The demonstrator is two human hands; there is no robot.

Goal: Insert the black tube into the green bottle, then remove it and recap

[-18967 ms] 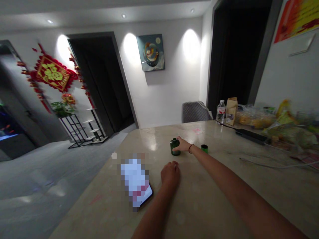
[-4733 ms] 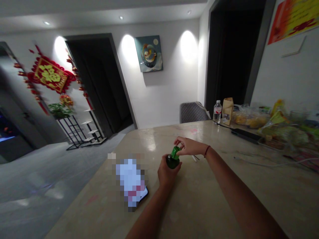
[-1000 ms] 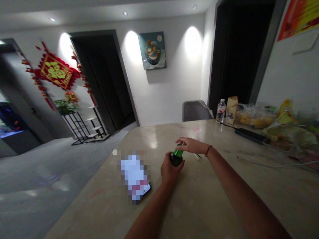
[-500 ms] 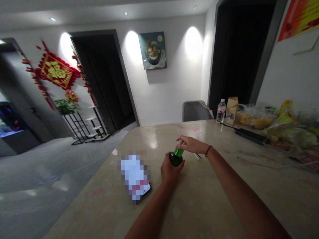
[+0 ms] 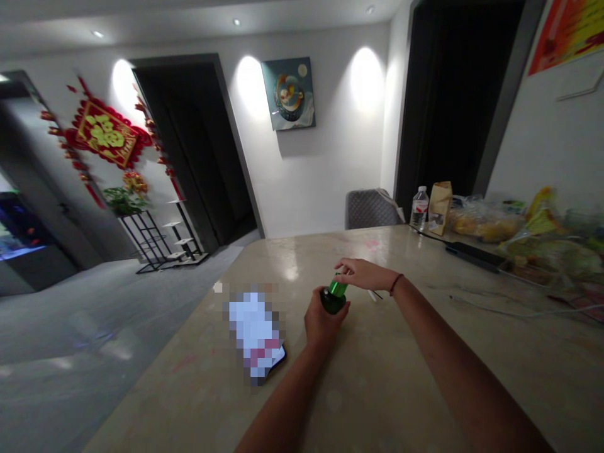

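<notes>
A small green bottle [image 5: 333, 302] with a dark, rounded body is held over the table, leaning slightly to the right. My left hand [image 5: 321, 321] wraps round that body from the left and below. From the body rises a bright green neck or cap [image 5: 338, 287]. My right hand [image 5: 357, 274] comes in from the right, its fingers closed at the top of this green part and partly covering it. Whether they pinch a separate piece there cannot be made out. Just under the right hand lie thin white and dark sticks [image 5: 374, 296].
A phone [image 5: 278, 357] with a blurred-out screen lies left of my hands on the stone-look table [image 5: 377, 390]. At the back right stand a water bottle [image 5: 419, 207] and a paper bag [image 5: 440, 207], beside plastic bags [image 5: 486, 220] and a black power strip [image 5: 474, 257]. A grey chair [image 5: 370, 209] is behind.
</notes>
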